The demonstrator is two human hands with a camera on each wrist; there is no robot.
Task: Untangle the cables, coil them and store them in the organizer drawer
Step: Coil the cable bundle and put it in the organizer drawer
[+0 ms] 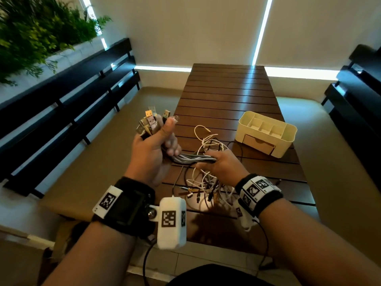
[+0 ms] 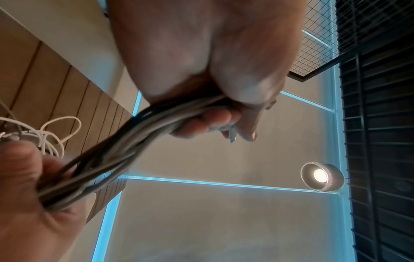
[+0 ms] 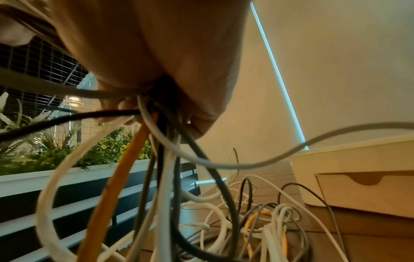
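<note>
My left hand [image 1: 153, 144] grips a bunch of cable ends, and their USB plugs [image 1: 151, 121] stick up above the fist. The grey and black cables [image 1: 194, 158] run from that fist to my right hand [image 1: 221, 165], which is curled round the same bundle [image 2: 107, 156]. Below my right hand the rest hangs in a tangle of white, grey, black and orange cables [image 3: 201, 221] on the wooden table [image 1: 226, 96]. The cream organizer [image 1: 268, 134] stands to the right, its wooden drawer [image 1: 258, 144] closed.
Black benches [image 1: 68, 112] run along both sides of the table. A planter with green plants [image 1: 41, 32] stands at the far left. Loose plugs [image 1: 193, 191] lie near the table's front edge.
</note>
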